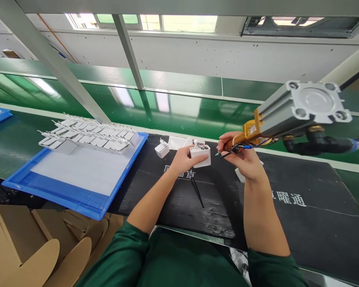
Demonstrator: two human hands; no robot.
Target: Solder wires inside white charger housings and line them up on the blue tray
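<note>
My left hand [184, 160] grips a white open-topped housing [201, 156], with thin coloured wires showing inside. To its right, my right hand [247, 161] is wrapped round the orange-brown front end of a pneumatic tool [238, 140], whose tip points left toward the housing without touching it. Black tweezers [197, 192] lie on the black mat [218, 215] below my left hand. A small white part with prongs [162, 149] stands left of that hand, and another white piece [240, 175] is partly hidden beside my right wrist.
At left, a blue tray [107, 205] bears rows of white housings [89, 135] on a white sheet. The tool's large silver cylinder [302, 103] hangs at upper right. Cardboard boxes [20, 235] are at lower left. A green conveyor [179, 115] runs behind the mat.
</note>
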